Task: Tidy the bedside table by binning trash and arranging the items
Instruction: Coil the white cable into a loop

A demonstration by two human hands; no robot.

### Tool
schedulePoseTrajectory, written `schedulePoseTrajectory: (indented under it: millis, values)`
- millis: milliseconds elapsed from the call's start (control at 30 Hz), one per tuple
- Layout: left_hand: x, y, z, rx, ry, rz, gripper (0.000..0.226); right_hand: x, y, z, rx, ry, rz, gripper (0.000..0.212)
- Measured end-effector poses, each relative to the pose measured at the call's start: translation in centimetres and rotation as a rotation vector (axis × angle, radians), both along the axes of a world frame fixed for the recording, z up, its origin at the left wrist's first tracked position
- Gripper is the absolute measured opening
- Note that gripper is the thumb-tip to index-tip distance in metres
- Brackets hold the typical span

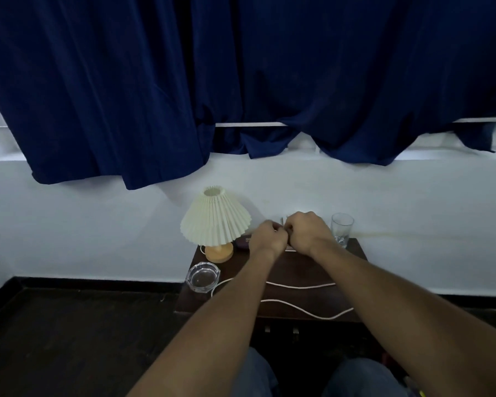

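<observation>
Bedside table (298, 269), of dark wood, is seen in the head view set against a white wall (98, 224) under a dark blue curtain (241, 67). A pleated lamp (216, 222) is placed at its back left, a glass ashtray (202, 277) at the front left, a drinking glass (342, 229) at the back right. A white cord (298, 287) is trailed across the front. The left hand (267, 237) and right hand (308, 233) are brought together at the back, fingers curled; whether anything is grasped cannot be told
</observation>
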State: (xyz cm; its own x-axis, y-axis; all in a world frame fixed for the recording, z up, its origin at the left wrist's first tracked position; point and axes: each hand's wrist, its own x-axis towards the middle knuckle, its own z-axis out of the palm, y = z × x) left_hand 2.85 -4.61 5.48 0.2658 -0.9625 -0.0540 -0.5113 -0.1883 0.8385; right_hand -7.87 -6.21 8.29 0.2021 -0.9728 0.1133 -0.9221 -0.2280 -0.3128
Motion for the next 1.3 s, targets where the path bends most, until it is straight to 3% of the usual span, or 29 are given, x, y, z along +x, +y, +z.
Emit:
schedulePoseTrajectory:
  millis: [200, 533, 1000, 1167, 1300]
  values:
    - [-3.8, 0.2, -1.5, -0.017, -0.164, -0.119, 0.024, -4.7, 0.6, -1.9, 0.046, 0.105, -0.104, 0.027]
    - [-9.9, -1.0, -9.5, 0.166, -0.283, -0.303, 0.025, -13.7, 0.0, -8.7, 0.289, 0.264, -0.328, 0.035]
    - [-14.7, -5.1, -16.1, 0.303, -0.250, -0.373, 0.025, -16.9, -3.6, -16.9, 0.499, 0.081, -0.452, 0.046]
    - [-14.3, -5.9, -15.8, 0.240, -0.244, -0.362, 0.029, -16.3, -5.1, -16.9, 0.436, 0.102, -0.387, 0.034]
    - [-13.7, -6.6, -12.7, 0.130, -0.113, -0.261, 0.036, -15.9, -5.8, -14.1, 0.303, 0.066, -0.256, 0.027]
